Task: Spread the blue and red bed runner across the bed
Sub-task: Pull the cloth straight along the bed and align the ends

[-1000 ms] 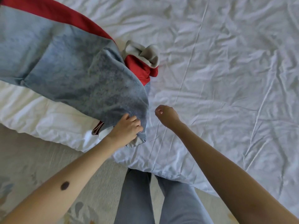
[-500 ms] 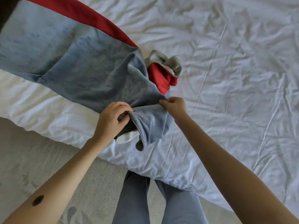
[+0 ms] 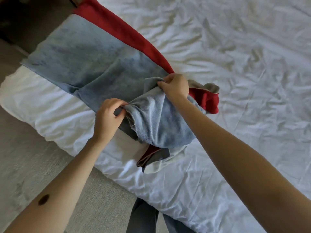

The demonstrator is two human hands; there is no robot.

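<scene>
**Both hands gather the bunched end of the runner**

The blue and red bed runner [image 3: 94, 64] lies on the white, creased bed [image 3: 244, 101], near its front edge. Its left part is spread flat and reaches toward the bed's left corner, with the red band along the side farther from the person. Its right part is heaped in folds near the middle of the front edge.

The left hand [image 3: 107, 118] has its fingers curled, pinching a fold of blue cloth at the left side of the heap. The right hand [image 3: 176, 89] grips a gathered blue edge at the top of the heap, fingers closed round it.

Just right of that hand a red clump with grey backing rests on the sheet. A red and grey corner pokes out below the heap, toward the front edge. The person's trouser legs [image 3: 144, 216] stand against that edge on pale carpet [image 3: 33, 165].
</scene>
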